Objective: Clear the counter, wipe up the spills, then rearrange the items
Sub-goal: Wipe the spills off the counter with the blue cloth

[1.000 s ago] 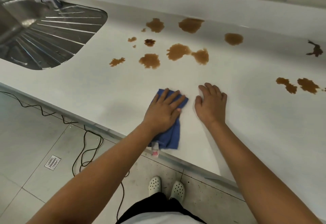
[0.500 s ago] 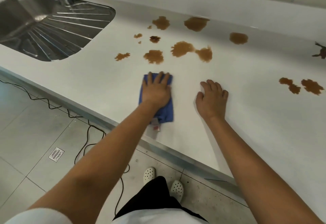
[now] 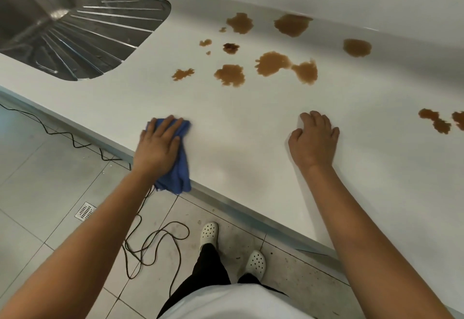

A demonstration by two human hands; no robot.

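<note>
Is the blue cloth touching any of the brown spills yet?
Apart. The head view shows the blue cloth under the left hand at the counter's front edge, with bare white counter between it and the nearest brown spill.

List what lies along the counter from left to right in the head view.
Sink → blue cloth under the left hand → cluster of brown spills → right hand → lone round spill → spills at the right edge.
</note>
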